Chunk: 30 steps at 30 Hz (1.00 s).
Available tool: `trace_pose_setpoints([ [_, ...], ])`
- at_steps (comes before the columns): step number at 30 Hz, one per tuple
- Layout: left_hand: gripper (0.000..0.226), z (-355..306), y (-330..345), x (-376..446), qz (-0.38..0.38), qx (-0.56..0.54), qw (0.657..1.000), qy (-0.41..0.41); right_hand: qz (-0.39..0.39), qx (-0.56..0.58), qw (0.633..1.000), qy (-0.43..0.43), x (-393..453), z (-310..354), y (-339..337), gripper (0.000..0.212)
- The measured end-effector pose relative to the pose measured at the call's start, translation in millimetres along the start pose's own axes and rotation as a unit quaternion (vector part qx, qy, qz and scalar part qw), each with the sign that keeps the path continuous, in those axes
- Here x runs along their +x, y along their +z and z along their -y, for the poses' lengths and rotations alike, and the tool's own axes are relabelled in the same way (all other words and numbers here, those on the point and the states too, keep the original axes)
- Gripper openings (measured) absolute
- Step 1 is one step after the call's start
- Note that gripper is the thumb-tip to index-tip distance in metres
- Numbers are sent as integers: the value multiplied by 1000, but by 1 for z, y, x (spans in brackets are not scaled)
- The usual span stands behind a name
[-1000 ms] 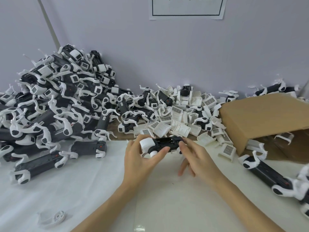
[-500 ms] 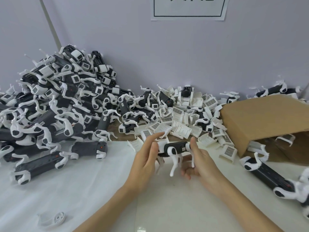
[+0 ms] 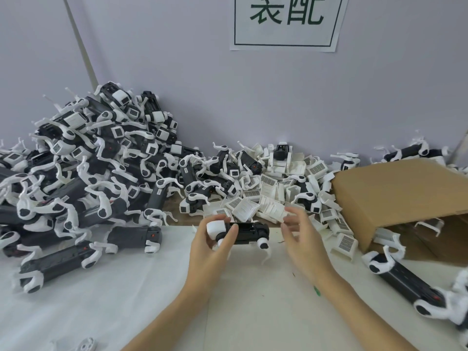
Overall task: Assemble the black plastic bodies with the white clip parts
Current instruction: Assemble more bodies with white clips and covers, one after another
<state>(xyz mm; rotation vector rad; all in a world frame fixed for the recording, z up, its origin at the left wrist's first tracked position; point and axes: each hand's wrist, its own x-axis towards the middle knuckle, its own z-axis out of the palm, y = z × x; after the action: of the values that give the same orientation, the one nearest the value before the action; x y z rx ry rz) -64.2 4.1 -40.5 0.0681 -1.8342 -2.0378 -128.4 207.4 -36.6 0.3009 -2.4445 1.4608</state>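
Head view: your left hand (image 3: 210,245) grips the black body (image 3: 247,233) by its white capped end, thumb across the front and fingers curled behind, holding it level just above the near edge of the white sheet (image 3: 126,300). Your right hand (image 3: 300,239) hovers just beside the body's other end, fingers spread and loosely bent, touching nothing. White legs hang from the body's underside. Directly behind the body lies the scatter of white clip parts (image 3: 268,206), several showing barcode labels. Left of the body rises the big pile of assembled units (image 3: 83,168), leaning against the wall. Right of it sits the cardboard box (image 3: 395,196) on its side, another black unit (image 3: 405,282) lying in front of that. High above the body hangs a paper sign (image 3: 286,21).
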Motion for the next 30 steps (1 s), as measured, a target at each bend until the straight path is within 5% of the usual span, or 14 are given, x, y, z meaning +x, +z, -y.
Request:
trace_pose_setpoints([
  [4,24,6,0,1,47,10,999,-16,-22,-225,973,-53,35,-22,-4,57],
  [8,24,7,-1,2,46,9,998,-31,1,-279,957,-77,45,-31,2,48],
  [16,20,12,-1,6,44,2,998,-50,-48,39,998,32,26,-20,-9,42],
  [23,21,10,-1,4,44,7,998,-41,-60,426,890,153,4,-15,-14,33],
  [27,20,9,-1,3,41,11,998,-44,-40,434,881,183,0,-13,-16,12],
  [30,21,8,0,3,45,9,998,-45,15,402,902,154,-5,-11,-17,19],
])
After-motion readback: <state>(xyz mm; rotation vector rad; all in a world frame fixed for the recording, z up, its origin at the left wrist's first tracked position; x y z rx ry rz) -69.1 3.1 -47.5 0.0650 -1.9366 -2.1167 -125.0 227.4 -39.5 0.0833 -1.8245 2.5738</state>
